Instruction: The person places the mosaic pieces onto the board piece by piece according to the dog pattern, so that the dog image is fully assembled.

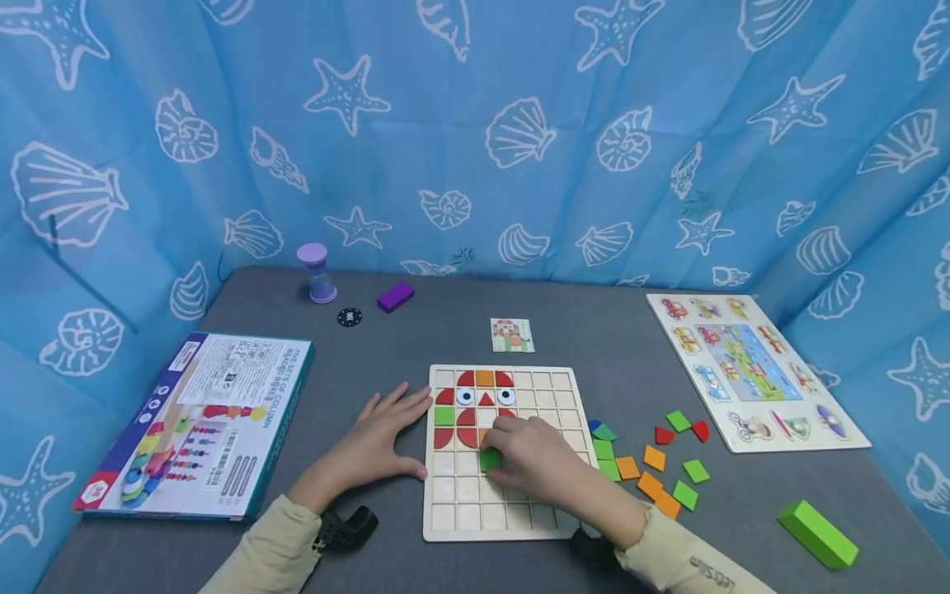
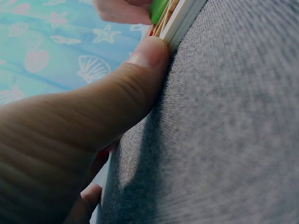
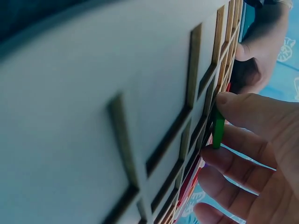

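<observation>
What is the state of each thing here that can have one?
Grid board: flat, partly filled
Green tile: held; whether seated, unclear
Left hand: spread, touching the grid board
Right hand: pinching the green tile
Loose tiles: scattered
Picture card: face up
Hourglass: upright
Cardboard box: lying flat

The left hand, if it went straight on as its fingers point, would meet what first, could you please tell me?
The left hand would likely meet the grid board first: the board's left edge lies right beside it, though any remaining gap is hard to judge.

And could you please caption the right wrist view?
Right hand pinches a green tile at the wooden grid board.
</observation>
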### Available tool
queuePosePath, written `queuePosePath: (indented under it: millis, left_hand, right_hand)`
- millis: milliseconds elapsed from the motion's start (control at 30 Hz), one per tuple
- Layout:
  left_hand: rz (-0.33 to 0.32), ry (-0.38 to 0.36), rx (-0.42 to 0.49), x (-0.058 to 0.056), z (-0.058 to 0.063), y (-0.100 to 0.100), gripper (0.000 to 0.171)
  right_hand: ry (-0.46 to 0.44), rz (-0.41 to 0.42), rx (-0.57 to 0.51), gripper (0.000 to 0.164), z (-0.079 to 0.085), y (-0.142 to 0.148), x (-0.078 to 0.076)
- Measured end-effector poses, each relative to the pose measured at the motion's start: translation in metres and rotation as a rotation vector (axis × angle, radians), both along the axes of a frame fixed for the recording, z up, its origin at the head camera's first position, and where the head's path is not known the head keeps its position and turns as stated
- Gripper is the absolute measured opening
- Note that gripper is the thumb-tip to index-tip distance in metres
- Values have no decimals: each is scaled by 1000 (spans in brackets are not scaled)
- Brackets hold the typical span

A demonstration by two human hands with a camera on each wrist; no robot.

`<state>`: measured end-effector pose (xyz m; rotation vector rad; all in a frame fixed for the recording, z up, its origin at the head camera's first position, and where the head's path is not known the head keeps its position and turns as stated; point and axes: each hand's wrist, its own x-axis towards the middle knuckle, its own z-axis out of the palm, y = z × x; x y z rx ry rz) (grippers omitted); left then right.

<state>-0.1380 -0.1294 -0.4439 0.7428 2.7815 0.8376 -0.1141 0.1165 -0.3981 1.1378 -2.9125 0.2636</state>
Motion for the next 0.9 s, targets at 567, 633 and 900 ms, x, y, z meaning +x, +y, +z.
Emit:
queuePosePath:
  millis: [567,633,900]
  left_hand:
    - [-4,2,-3,0,0,1,98]
    - [-1,4,-3,0,0,1,98]
    - [-11,0,6,0,1,-1,98]
  right_hand:
    - [50,-191,-42,22,12,40,0]
    - [64,-273,-39,23,12,59,-2]
    - [-114,-454,-4,19,7,121,0]
